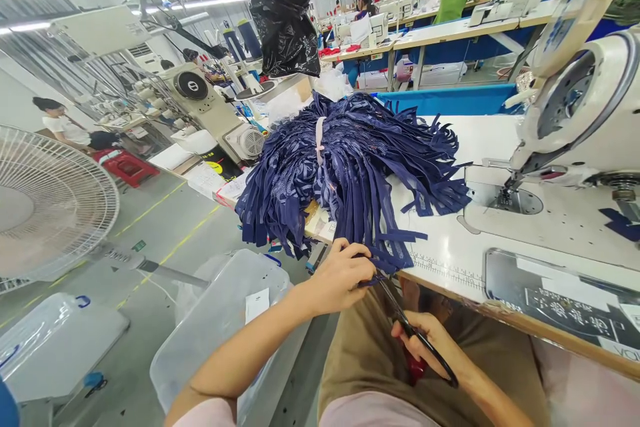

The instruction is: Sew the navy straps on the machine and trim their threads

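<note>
A big bundle of navy fabric strips [360,153], tied round with a pale band [319,137], lies across the white sewing table. My left hand [345,273] is closed on the end of a navy strip at the table's front edge. Black-handled scissors [423,340] are in my right hand [425,340], above my lap. Their blades point up toward the strip beside my left fingers. Whether the blades touch the fabric I cannot tell.
A sewing machine [575,107] stands on the right of the table. Clear plastic bins [200,333] sit at lower left, near a floor fan [50,207]. A black plastic bag [283,7] hangs behind the bundle. Other people work at tables farther back.
</note>
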Motion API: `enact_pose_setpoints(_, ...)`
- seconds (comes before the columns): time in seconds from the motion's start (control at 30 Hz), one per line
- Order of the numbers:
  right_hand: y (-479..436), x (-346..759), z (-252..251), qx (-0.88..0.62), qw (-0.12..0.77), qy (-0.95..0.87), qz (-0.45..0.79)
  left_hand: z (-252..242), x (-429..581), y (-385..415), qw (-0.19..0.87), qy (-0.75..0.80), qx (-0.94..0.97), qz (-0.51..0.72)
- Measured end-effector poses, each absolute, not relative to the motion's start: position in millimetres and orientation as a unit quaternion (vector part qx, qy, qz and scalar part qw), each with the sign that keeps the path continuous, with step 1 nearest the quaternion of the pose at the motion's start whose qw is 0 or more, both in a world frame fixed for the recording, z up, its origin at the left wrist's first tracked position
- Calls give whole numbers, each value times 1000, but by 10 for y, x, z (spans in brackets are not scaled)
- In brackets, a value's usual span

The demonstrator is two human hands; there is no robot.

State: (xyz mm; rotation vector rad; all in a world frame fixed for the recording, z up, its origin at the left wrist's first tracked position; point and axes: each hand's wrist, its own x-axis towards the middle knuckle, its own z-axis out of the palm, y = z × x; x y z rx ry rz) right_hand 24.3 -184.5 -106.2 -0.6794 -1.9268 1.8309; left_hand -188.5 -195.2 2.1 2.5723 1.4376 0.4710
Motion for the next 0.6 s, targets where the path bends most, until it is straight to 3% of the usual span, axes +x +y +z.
enact_pose_setpoints(0.17,-1880,239,-1074,-224,198,-661,688,40,-1902,-1980,75,478,857,178)
enact_pose_setpoints(0.37,-1907,239,-1150,-270,180,-702,634,105,-1937,-2026,98,494,832,234)
enact_pose_setpoints(0.6,-1726,180,-1022,-236,259,-757,551,52,-1860,-1913,80,545,805,221)
